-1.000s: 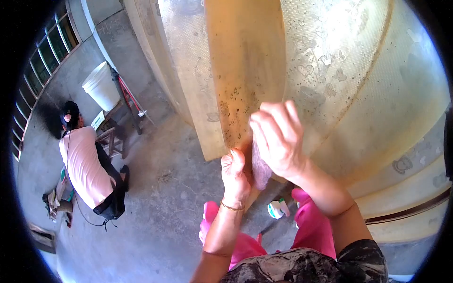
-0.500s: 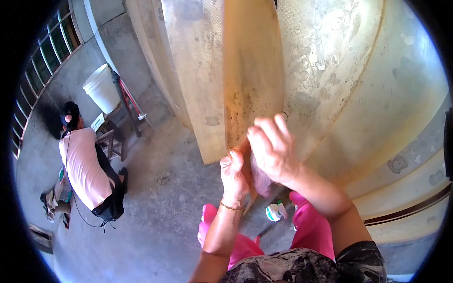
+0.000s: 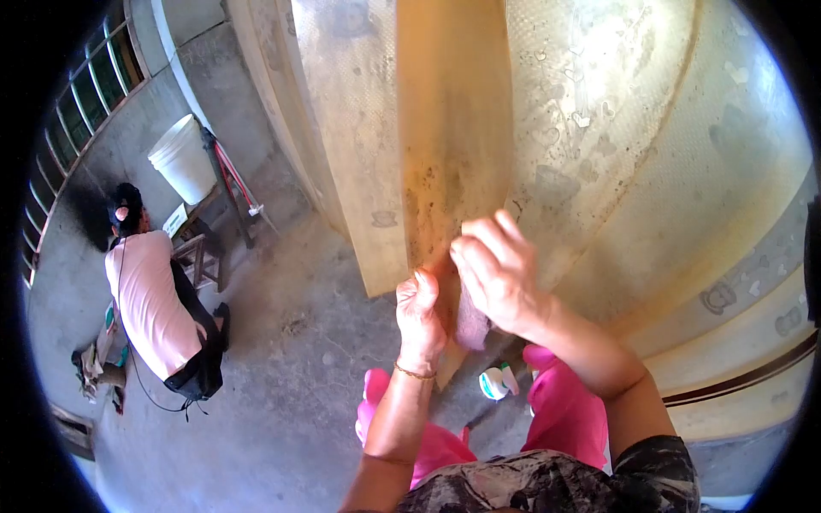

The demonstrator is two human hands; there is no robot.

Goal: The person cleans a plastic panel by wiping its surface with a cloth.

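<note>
A yellowed plastic curtain (image 3: pixel 590 162) with heart and cartoon prints hangs in front of me. One folded strip (image 3: pixel 453 128) of it, browner and dotted with dark spots, runs down to my hands. My left hand (image 3: pixel 419 308) grips the strip's lower part, thumb up. Beside it my right hand (image 3: pixel 499 269) has its fingers curled around a purplish-grey cloth (image 3: pixel 471 325), whose end hangs below the fist. The cloth lies against the strip. Part of it and the right fingertips are hidden.
A white-and-green container (image 3: pixel 493 384) stands on the concrete floor (image 3: pixel 299 410) between my pink-clad legs. To the left, another person (image 3: pixel 154 286) crouches near a small wooden stool (image 3: pixel 198 261) and a white bucket (image 3: pixel 185 160). A barred window (image 3: pixel 90 94) is in the wall.
Both hands have shifted only slightly. The hanging end of the cloth has moved up and a little left, and the strip has turned more toward me.
</note>
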